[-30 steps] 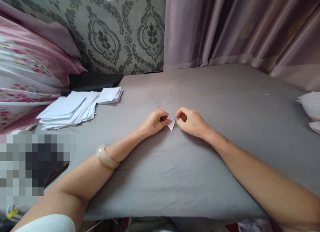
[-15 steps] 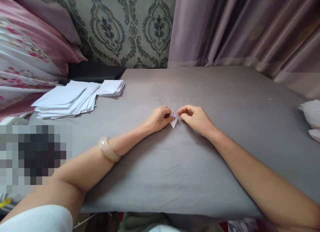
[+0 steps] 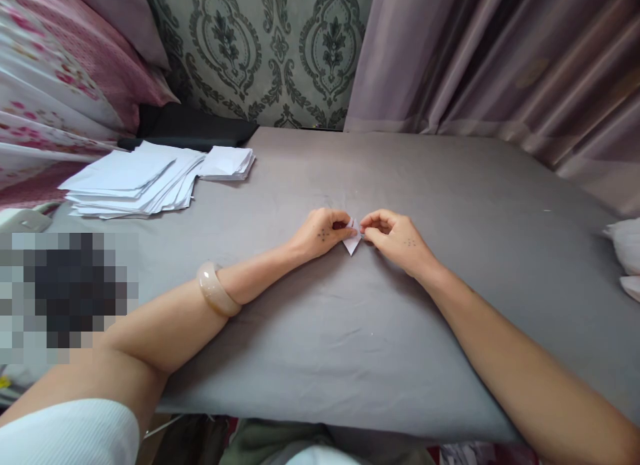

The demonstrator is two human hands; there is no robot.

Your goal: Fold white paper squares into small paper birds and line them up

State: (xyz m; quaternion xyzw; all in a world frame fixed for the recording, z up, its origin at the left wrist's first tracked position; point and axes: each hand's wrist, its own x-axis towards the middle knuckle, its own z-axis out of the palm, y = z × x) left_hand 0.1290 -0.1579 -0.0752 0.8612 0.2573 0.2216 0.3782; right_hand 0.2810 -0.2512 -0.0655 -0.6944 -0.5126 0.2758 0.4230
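A small folded piece of white paper (image 3: 352, 243) with a pointed lower corner is held just above or on the grey cloth, mid-table. My left hand (image 3: 325, 231) pinches it between thumb and fingers from the left. From the right, my right hand (image 3: 395, 238) has thumb and index finger closed at the paper's right edge. The fingertips partly cover the paper, so its upper folds are hard to make out.
At the back left lie a stack of white paper sheets (image 3: 120, 178) and a smaller stack of paper (image 3: 227, 163). Behind them is a black item (image 3: 195, 126). Grey cloth (image 3: 310, 345) covers the table. A white bundle (image 3: 625, 248) sits at the right edge.
My right hand has closed in on the paper, and its fingertips now meet the right edge. The left hand keeps its pinch. The whole view has shifted slightly.
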